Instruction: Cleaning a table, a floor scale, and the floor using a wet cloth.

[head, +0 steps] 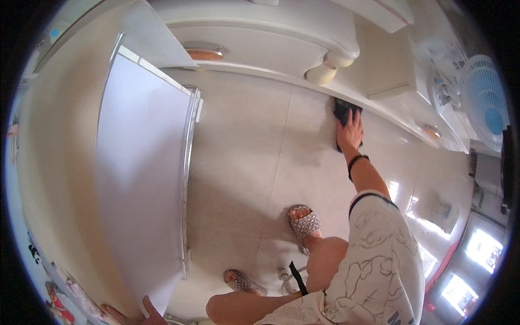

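On the tiled floor, close to the base of white furniture, my right hand (pixel 350 132) presses on a black cloth (pixel 343 109). The fingers lie spread over the cloth, which shows beyond and beside them. A dark band circles the wrist. My left hand (pixel 140 315) is at the bottom edge, partly cut off, with its thumb raised against the end of a white panel (pixel 142 142) with a metal edge. What its fingers touch is not clear.
White furniture with a rounded foot (pixel 323 73) borders the floor at the top. A blue and white fan (pixel 487 109) stands at the right. My slippered feet (pixel 304 222) are on the floor, near a pale hose (pixel 286 278). Bedding lies at the lower left.
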The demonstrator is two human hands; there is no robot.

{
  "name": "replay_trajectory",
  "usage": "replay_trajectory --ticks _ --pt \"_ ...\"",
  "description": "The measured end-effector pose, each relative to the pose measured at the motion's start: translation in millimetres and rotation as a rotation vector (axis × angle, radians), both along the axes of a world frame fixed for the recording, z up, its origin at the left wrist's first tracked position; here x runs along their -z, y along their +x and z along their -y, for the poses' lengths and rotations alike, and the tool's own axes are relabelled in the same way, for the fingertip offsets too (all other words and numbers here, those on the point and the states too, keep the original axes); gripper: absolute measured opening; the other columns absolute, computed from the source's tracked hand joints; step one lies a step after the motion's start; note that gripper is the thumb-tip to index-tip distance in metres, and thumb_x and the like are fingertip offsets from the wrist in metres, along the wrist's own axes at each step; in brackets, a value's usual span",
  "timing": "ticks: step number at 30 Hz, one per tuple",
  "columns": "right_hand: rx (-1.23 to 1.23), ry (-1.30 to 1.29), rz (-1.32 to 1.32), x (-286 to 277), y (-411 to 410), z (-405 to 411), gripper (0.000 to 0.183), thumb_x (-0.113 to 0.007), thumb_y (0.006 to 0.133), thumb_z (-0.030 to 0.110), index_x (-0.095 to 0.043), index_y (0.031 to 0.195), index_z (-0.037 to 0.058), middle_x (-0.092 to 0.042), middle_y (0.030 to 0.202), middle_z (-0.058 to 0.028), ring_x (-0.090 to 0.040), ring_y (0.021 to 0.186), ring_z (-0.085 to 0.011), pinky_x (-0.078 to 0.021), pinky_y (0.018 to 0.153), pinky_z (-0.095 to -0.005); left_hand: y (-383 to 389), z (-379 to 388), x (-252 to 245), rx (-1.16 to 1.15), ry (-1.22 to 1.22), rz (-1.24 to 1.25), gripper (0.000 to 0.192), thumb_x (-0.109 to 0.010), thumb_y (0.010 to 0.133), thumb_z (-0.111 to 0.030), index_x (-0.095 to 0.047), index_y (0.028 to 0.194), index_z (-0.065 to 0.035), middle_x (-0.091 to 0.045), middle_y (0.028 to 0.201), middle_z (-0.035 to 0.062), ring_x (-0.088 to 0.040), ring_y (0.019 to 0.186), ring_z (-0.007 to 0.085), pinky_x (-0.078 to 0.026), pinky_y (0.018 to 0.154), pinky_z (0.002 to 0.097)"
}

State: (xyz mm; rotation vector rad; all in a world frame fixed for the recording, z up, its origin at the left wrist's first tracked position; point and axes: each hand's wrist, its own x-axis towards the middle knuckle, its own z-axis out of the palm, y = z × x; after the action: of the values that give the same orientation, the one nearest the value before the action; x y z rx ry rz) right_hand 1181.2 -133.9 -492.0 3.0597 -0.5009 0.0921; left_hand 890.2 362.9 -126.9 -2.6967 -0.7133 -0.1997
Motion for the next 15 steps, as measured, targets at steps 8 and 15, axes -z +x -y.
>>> replay_trajectory --ticks 8,15 --pt "0.315 -0.014 -0.132 -11 -118 38 0.057 -0.055 0.083 0.033 -0.035 0.133 0.0141 -0.028 0.140 -0.0101 -0.037 0.120 -0.0327 -0.0363 0.095 -0.0424 -1 0 -7 -0.072 -0.069 0.039 0.097 -0.072 0.068 -0.047 -0.027 0.128 0.0141 -0.032 0.132 0.0285 -0.038 0.120 0.0387 -0.043 0.094 0.0404" --pt "-0.162 0.402 0.306 -11 -53 -98 0.054 -0.063 0.068 0.008 -0.049 0.120 0.0089 -0.042 0.130 -0.0143 -0.042 0.115 -0.0339 -0.0350 0.097 -0.0412 -7 -7 -3 -0.032 0.188 -0.140 0.104 -0.065 0.066 -0.061 -0.027 0.128 0.0144 -0.032 0.132 0.0289 -0.037 0.122 0.0363 -0.042 0.095 0.0413"
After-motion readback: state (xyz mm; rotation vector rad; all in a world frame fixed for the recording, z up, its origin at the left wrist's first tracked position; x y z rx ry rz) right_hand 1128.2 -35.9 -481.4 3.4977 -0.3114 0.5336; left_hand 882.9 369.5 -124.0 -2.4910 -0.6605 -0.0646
